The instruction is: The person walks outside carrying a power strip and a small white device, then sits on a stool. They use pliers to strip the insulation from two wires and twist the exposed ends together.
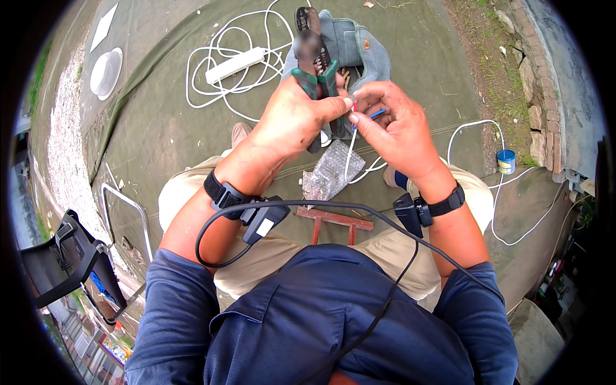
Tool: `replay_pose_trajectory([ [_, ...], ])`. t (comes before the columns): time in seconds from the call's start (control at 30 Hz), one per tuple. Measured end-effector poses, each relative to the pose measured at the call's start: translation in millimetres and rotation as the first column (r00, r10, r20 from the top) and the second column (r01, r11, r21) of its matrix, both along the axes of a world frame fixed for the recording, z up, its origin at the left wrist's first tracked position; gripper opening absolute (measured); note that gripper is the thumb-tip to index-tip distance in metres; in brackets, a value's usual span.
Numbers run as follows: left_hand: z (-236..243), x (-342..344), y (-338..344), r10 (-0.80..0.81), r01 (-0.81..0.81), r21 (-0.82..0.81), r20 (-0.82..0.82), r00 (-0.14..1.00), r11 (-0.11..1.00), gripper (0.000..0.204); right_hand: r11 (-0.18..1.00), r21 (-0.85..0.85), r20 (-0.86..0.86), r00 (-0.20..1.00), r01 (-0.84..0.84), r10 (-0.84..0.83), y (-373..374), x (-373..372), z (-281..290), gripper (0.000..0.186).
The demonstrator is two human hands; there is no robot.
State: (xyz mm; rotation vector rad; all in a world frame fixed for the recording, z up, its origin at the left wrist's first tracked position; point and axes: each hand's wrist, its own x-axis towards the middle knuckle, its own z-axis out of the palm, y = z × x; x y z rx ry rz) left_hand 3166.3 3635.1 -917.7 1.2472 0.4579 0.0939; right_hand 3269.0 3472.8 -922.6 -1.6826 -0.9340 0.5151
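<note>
Worker seated over an outdoor wiring job, seen from the head. Nearest, a black lead crosses above the dark-blue shirt, and each wrist wears a black strap device, left and right. Below the hands, a reddish stool-like frame stands between the knees, with a crumpled bubble-wrap packet just beyond it.

At centre, the right hand holds its fingers narrow about the end of a white cable, from which a red conductor and a blue conductor emerge. The left hand is closed around green-handled wire-stripping pliers, its thumb tip beside the red conductor; whether it grips the conductor cannot be told. The step appears to be separating or preparing the conductor ends; the next move would call for a steady cable and conductors kept apart.

Beyond lie a blue-grey fabric bag and a white power strip among loops of cord, all on an olive groundsheet; at far left, a pale round dish.
</note>
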Motion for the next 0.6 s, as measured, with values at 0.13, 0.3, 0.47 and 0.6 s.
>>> replay_pose_trajectory([
  [0.13, 2, 0, -1, 0.029, -0.034, -0.141, -0.037, 0.999, 0.989, 0.033, 1.000, 0.024, 0.054, 0.998, -0.014, 0.013, 0, 1, 0, 0.019],
  [0.3, -1, 1, 4, 0.162, -0.182, -0.197, -0.112, 0.980, 0.964, 0.031, 0.997, 0.075, -0.135, 0.991, -0.002, 0.012, -7, 8, -8, 0.012],
  [0.47, -1, 2, 19, 0.255, -0.273, -0.234, -0.103, 0.961, 0.933, 0.031, 0.988, 0.144, -0.464, 0.885, 0.053, 0.020, -11, 18, -5, 0.013],
  [0.6, 8, 1, 17, 0.273, -0.285, -0.243, -0.083, 0.958, 0.927, 0.031, 0.987, 0.080, -0.457, 0.875, -0.136, 0.158, -11, 25, -5, 0.015],
])
